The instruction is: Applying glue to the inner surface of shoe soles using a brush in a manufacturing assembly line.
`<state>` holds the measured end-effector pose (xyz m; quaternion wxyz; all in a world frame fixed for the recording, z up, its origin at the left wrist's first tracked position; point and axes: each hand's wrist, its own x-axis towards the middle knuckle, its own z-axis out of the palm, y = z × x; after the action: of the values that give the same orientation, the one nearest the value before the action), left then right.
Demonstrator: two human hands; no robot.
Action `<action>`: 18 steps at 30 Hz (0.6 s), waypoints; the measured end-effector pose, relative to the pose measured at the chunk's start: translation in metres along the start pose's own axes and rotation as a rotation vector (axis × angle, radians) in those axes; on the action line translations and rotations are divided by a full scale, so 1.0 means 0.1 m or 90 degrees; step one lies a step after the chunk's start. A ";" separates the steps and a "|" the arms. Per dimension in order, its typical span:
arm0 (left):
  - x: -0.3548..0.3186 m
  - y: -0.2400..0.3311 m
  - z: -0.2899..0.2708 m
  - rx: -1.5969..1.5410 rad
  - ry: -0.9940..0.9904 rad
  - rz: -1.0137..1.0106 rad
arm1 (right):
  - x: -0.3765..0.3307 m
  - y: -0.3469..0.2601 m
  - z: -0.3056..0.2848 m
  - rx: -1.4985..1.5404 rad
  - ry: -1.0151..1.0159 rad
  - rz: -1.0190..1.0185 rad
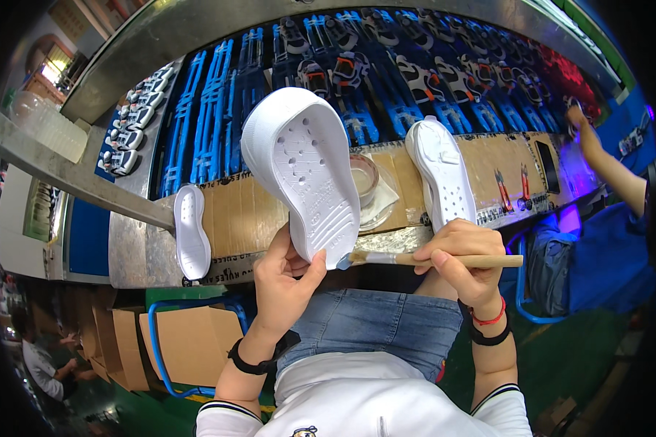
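My left hand [288,280] pinches a white shoe sole [310,164] near its lower end and holds it tilted up, its hollow inner side with small holes and ridges toward me. In my right hand [465,262] is a paintbrush [499,261] with a wooden handle. Its bluish bristles touch the sole's lower rim, close to my left fingertips. Behind the held sole, a round container [364,178] stands on the cardboard, partly hidden. More white soles lie on the bench: a single sole [191,233] at the left and a stacked group [441,171] to the right.
Cardboard [244,211] covers the bench front. Beyond it, a blue conveyor [211,109] carries several sandal uppers [423,80]. Pliers-like tools [525,186] and a phone [546,166] lie at the right. A metal bar [80,171] crosses at left. A co-worker's arm [608,164] reaches in from the right.
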<state>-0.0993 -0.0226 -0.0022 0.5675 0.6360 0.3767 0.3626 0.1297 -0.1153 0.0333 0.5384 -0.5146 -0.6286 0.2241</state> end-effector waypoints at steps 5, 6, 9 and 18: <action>0.02 0.00 -0.02 0.003 -0.005 -0.003 | 0.02 0.06 0.01 -0.037 -0.034 -0.034; 0.02 -0.01 -0.01 0.003 -0.003 -0.002 | 0.01 0.07 0.01 -0.036 -0.035 -0.035; 0.02 -0.03 0.01 -0.014 -0.004 0.002 | -0.01 0.08 0.03 0.012 0.027 -0.012; 0.04 -0.04 0.03 -0.033 0.015 0.003 | -0.08 0.06 0.19 0.036 0.028 0.026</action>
<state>-0.0953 -0.0201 -0.0065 0.5785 0.6180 0.3721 0.3809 0.1143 -0.1149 0.0192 0.5615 -0.5171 -0.5993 0.2413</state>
